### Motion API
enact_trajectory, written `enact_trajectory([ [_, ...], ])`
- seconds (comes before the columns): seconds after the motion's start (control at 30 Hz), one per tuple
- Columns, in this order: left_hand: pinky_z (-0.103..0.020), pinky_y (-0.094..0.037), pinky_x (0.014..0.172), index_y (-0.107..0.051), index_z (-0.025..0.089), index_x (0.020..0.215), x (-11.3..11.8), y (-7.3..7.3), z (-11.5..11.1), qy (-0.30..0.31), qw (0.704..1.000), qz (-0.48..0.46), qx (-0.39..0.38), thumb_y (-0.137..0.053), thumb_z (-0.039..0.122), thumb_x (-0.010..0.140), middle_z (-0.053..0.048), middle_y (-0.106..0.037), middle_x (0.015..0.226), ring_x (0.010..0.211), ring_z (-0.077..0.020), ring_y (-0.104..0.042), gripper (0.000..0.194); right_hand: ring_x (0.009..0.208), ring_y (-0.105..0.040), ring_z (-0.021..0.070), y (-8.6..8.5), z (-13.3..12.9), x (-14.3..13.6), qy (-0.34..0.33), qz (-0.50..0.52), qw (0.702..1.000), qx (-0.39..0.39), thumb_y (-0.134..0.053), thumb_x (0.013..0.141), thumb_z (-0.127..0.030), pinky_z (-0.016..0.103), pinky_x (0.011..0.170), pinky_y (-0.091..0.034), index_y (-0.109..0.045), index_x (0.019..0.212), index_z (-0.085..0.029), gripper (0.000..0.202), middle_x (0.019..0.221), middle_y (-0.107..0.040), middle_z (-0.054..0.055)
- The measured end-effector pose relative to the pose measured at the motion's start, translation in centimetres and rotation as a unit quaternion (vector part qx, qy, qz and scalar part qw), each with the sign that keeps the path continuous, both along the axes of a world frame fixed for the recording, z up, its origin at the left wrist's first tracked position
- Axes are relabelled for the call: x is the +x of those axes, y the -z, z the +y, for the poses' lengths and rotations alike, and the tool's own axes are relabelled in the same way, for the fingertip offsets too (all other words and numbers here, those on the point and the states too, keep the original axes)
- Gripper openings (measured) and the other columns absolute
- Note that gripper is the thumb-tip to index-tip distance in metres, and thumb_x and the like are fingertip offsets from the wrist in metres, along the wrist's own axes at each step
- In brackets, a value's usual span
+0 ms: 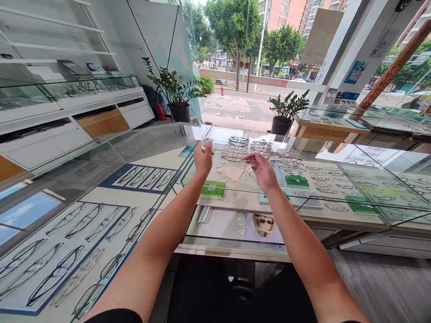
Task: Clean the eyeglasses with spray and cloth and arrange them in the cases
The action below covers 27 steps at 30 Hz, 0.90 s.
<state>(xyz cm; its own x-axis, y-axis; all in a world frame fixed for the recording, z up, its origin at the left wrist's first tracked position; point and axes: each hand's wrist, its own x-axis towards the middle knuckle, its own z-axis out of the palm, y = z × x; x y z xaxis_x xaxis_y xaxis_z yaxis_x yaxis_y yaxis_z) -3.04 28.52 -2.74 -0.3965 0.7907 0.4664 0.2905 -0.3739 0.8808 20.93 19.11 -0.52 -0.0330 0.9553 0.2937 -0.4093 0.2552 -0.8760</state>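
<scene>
My left hand [203, 160] is closed around a small bottle with a clear and white top [204, 143], held upright above the glass counter; most of the bottle is hidden by the fingers. To its right, my right hand [263, 172] pinches a pair of thin-rimmed eyeglasses [249, 167], and a lens shows below the fingers. Between the two hands a pale cloth [229, 172] lies on the counter. Several rows of eyeglasses [238, 142] lie just beyond my right hand.
A green case [213, 189] lies below my left wrist. Inside the glass counter, trays of eyeglasses [144, 178] spread to the left and more frames [323, 179] to the right. Two potted plants [179, 96] [284, 110] stand beyond, near the window.
</scene>
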Motion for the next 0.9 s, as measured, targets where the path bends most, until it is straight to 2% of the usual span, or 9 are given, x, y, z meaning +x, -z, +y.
enact_trajectory([
  [0.07, -0.036, -0.053, 0.091, -0.057, 0.023, 0.102, -2.1, 0.4, 1.0, -0.098, 0.995, -0.002, -0.032, -0.064, 0.036, 0.105, -0.007, -0.073, 0.096, 0.092, -0.0251, -0.07, 0.015, 0.099, -0.07, 0.0225, 0.0, 0.0, 0.0, 0.0, -0.003, 1.0, -0.001, -0.085, 0.088, -0.059, 0.035, 0.081, -0.049, -0.083, 0.093, -0.029, 0.03, 0.109, -0.084, 0.004],
  [0.1, -0.038, -0.053, 0.099, -0.057, 0.022, 0.111, -3.1, 0.6, 1.4, -0.143, 0.988, -0.001, -0.056, -0.063, 0.027, 0.104, -0.01, -0.075, 0.108, 0.103, -0.0275, -0.071, 0.011, 0.1, -0.07, 0.023, 0.1, 0.0, 0.0, 0.002, -0.006, 1.0, -0.002, -0.084, 0.089, -0.059, 0.035, 0.081, -0.049, -0.083, 0.093, -0.029, 0.03, 0.11, -0.084, 0.005],
  [0.17, -0.044, -0.051, 0.113, -0.053, 0.02, 0.128, -4.8, 1.1, 2.0, -0.206, 0.973, -0.001, -0.101, -0.055, 0.014, 0.103, -0.017, -0.073, 0.132, 0.124, -0.0309, -0.07, 0.026, 0.101, -0.071, 0.0241, 0.1, 0.0, 0.0, 0.006, -0.016, 1.0, -0.003, -0.082, 0.089, -0.059, 0.036, 0.081, -0.05, -0.081, 0.094, -0.029, 0.03, 0.111, -0.084, 0.006],
  [0.27, -0.051, -0.045, 0.125, -0.048, 0.019, 0.14, -6.4, 1.6, 2.6, -0.258, 0.957, -0.012, -0.131, -0.047, 0.005, 0.102, -0.022, -0.065, 0.153, 0.145, -0.0322, -0.063, 0.041, 0.102, -0.071, 0.0247, 0.1, 0.0, 0.0, 0.01, -0.026, 1.0, -0.004, -0.08, 0.089, -0.06, 0.037, 0.083, -0.051, -0.08, 0.095, -0.029, 0.032, 0.112, -0.083, 0.007],
  [0.4, -0.053, -0.042, 0.132, -0.051, 0.017, 0.141, -7.4, 1.8, 2.7, -0.295, 0.946, -0.016, -0.134, -0.047, 0.001, 0.101, -0.022, -0.061, 0.16, 0.154, -0.0332, -0.057, 0.043, 0.104, -0.072, 0.0245, 0.1, 0.0, 0.0, 0.01, -0.034, 0.999, -0.005, -0.079, 0.089, -0.062, 0.037, 0.084, -0.051, -0.079, 0.095, -0.029, 0.034, 0.111, -0.083, 0.007],
  [0.7, -0.055, -0.041, 0.134, -0.045, 0.011, 0.159, -8.6, 1.6, 2.6, -0.311, 0.938, -0.042, -0.147, -0.05, -0.002, 0.103, -0.026, -0.055, 0.168, 0.158, -0.0362, -0.056, 0.058, 0.102, -0.07, 0.0243, 0.2, 0.0, 0.1, 0.008, -0.022, 1.0, -0.01, -0.08, 0.09, -0.059, 0.037, 0.083, -0.05, -0.081, 0.096, -0.029, 0.031, 0.109, -0.084, 0.007],
  [0.77, -0.056, -0.035, 0.138, -0.039, 0.011, 0.166, -8.4, 1.5, 2.5, -0.328, 0.933, -0.037, -0.146, -0.056, 0.0, 0.101, -0.029, -0.046, 0.175, 0.166, -0.0376, -0.046, 0.068, 0.102, -0.071, 0.0249, 0.1, 0.0, 0.1, 0.01, -0.026, 1.0, -0.008, -0.08, 0.09, -0.06, 0.037, 0.082, -0.049, -0.081, 0.095, -0.029, 0.032, 0.109, -0.084, 0.007],
  [0.83, -0.058, -0.028, 0.141, -0.028, 0.011, 0.173, -8.1, 1.2, 2.2, -0.347, 0.928, -0.023, -0.137, -0.064, 0.006, 0.099, -0.031, -0.029, 0.184, 0.174, -0.0393, -0.032, 0.082, 0.102, -0.071, 0.0253, 0.1, 0.0, 0.1, 0.013, -0.03, 0.999, -0.005, -0.08, 0.09, -0.061, 0.037, 0.08, -0.049, -0.08, 0.095, -0.029, 0.033, 0.11, -0.084, 0.007],
  [0.9, -0.059, -0.024, 0.142, -0.019, 0.013, 0.177, -7.6, 0.6, 1.6, -0.357, 0.929, 0.014, -0.101, -0.068, 0.011, 0.098, -0.031, -0.013, 0.189, 0.176, -0.0394, -0.026, 0.093, 0.102, -0.071, 0.0251, 0.1, 0.0, 0.1, 0.014, -0.028, 1.0, -0.003, -0.08, 0.09, -0.061, 0.037, 0.079, -0.048, -0.08, 0.094, -0.029, 0.032, 0.111, -0.084, 0.006],
])
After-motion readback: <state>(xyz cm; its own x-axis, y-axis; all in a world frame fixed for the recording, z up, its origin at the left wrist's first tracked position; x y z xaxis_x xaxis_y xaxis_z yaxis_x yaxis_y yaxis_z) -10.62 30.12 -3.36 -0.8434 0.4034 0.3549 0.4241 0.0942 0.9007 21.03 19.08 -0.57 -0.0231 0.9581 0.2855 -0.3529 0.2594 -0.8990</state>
